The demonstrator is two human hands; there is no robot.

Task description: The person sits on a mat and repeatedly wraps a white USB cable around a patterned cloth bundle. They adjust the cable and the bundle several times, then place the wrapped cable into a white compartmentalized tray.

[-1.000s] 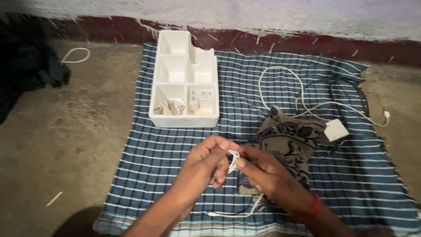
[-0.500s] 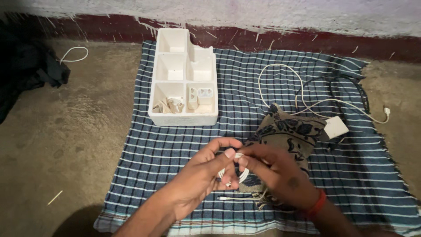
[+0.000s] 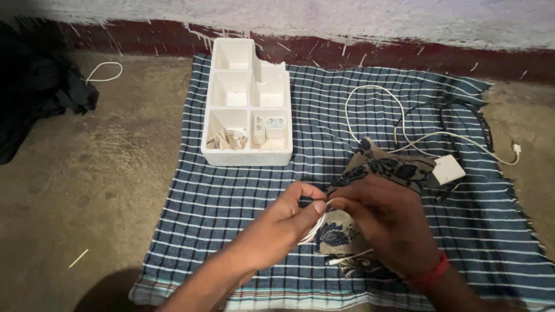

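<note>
Setting: a person sits on a concrete floor point(image 3: 87, 190) by a wall, looking down at a blue checked cloth point(image 3: 231, 196) spread flat.
Left hand point(image 3: 283, 222): fingers curled, thumb and forefinger pinched on a small coil of white cable point(image 3: 318, 226).
Right hand point(image 3: 384, 222): meets the left hand at the coil, fingertips closed on the same cable; a red band point(image 3: 430, 274) circles the wrist.
Hands together: touching at the fingertips, low and centre over the cloth.
Cable: looped between the two hands, its loose end point(image 3: 347, 258) trailing down under the right hand and over a pouch.
Pouch point(image 3: 381, 173): brown fabric with a dark floral pattern, lying on the cloth under and behind the right hand.
Tray point(image 3: 248, 156): white foam, split into compartments, standing on the cloth beyond the hands; the nearest row holds white plugs point(image 3: 269, 128) and a small tangle of cord.
Charger point(image 3: 449, 169): white block just right of the pouch, with a long white lead point(image 3: 370, 92) looping across the cloth.
Black cable point(image 3: 462, 115): curled near the cloth's far right edge.
Far left: dark fabric point(image 3: 40, 98) heaped on the floor, a white loop point(image 3: 104, 72) of cord beside it.
</note>
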